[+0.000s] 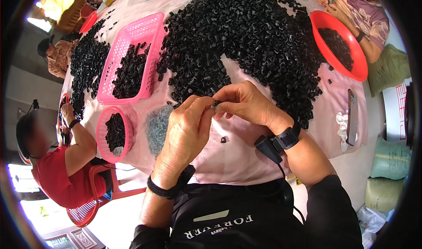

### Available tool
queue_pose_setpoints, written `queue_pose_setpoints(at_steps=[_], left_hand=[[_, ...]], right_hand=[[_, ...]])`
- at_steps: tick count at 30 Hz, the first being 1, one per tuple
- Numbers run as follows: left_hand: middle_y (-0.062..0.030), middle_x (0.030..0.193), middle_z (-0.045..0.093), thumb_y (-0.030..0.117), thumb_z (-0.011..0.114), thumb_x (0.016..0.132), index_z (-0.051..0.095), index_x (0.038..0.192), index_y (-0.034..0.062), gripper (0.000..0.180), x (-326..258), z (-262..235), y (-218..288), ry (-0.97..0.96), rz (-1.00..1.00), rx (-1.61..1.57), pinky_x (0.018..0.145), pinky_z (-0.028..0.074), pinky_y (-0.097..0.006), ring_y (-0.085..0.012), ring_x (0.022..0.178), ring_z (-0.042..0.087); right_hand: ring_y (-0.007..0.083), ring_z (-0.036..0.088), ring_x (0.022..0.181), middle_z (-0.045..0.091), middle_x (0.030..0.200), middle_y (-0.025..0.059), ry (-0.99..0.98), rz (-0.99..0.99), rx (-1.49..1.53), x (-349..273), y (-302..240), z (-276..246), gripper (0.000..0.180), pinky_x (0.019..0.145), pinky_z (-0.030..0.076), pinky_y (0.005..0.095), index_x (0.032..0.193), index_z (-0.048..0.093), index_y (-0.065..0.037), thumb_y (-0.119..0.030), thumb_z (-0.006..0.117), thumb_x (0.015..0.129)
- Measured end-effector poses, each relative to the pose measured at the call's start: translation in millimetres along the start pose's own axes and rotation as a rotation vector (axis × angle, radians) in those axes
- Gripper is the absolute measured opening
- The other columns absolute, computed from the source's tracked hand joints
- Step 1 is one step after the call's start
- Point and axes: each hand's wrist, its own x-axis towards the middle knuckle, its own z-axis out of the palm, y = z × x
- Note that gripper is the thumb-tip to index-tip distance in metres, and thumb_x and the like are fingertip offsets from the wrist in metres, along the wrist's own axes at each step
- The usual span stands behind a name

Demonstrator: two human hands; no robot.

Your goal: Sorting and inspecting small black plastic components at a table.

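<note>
My left hand (189, 123) and my right hand (248, 104) meet over the near part of the table, fingertips pinched together. Between them is a small black plastic piece (215, 103), largely covered by the fingers; its exact kind is too small to make out. Just beyond my hands spreads a big heap of small black plastic parts (237, 29). Beside my left wrist lies a flat pile of tiny clear grey-blue pieces (157, 128). A single small dark part (223, 139) rests on the pink cloth in front of me.
Left of the heap stand a pink rectangular basket (102, 79) and a round pink basket (100, 137), both holding black parts. A red basin (361, 68) sits at the right, near a dark long flat object (351, 117). People work at the left and far right.
</note>
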Motion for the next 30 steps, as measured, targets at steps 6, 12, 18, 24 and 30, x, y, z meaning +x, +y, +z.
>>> queue_pose_setpoints(at_steps=[6, 12, 18, 24, 30], left_hand=[[-0.0155, 0.087, 0.069, -0.005, 0.066, 0.091, 0.072, 0.109, -0.0011, 0.019, 1, 2, -3, 0.049, 0.062, 0.012, 0.064, 0.054, -0.035, -0.0289, 0.071, 0.07], [-0.0155, 0.087, 0.07, -0.004, 0.065, 0.092, 0.073, 0.112, -0.0009, 0.021, 4, 4, -1, 0.045, 0.052, 0.017, 0.062, 0.053, -0.035, -0.0275, 0.069, 0.07], [-0.0141, 0.085, 0.072, -0.002, 0.068, 0.092, 0.073, 0.106, -0.0005, 0.015, 4, 7, -4, 0.109, -0.001, -0.04, 0.064, 0.054, -0.032, -0.022, 0.069, 0.071], [-0.0126, 0.084, 0.073, -0.001, 0.069, 0.092, 0.071, 0.1, -0.0009, 0.009, 6, 7, -2, 0.091, -0.035, -0.021, 0.063, 0.054, -0.031, -0.0194, 0.068, 0.07], [-0.0157, 0.082, 0.07, 0.0, 0.068, 0.093, 0.071, 0.097, -0.0007, 0.006, 10, 10, 0, 0.105, -0.023, -0.038, 0.063, 0.056, -0.038, -0.0319, 0.07, 0.072]], right_hand=[[0.0111, 0.073, 0.087, 0.076, 0.094, 0.0046, 0.0, 0.005, -0.034, 0, -2, -1, 0.019, 0.074, 0.058, 0.025, 0.11, 0.072, 0.0, -0.013, 0.074, 0.096], [0.0128, 0.074, 0.088, 0.076, 0.095, 0.0054, 0.016, -0.005, -0.018, 0, 0, -1, 0.02, 0.074, 0.059, 0.026, 0.109, 0.073, 0.0, -0.015, 0.075, 0.097], [0.0122, 0.074, 0.088, 0.077, 0.095, 0.0055, 0.015, -0.022, -0.018, 1, -1, 0, 0.02, 0.074, 0.059, 0.0256, 0.11, 0.073, -0.001, -0.016, 0.074, 0.097], [0.0113, 0.074, 0.087, 0.077, 0.094, 0.0056, 0.023, -0.021, -0.018, 0, -2, 0, 0.02, 0.074, 0.058, 0.0248, 0.111, 0.073, -0.001, -0.016, 0.074, 0.097], [0.0111, 0.074, 0.085, 0.076, 0.094, 0.0045, 0.048, -0.038, 0.015, 1, 2, -1, 0.017, 0.073, 0.058, 0.0232, 0.108, 0.071, 0.0, -0.014, 0.073, 0.098]])
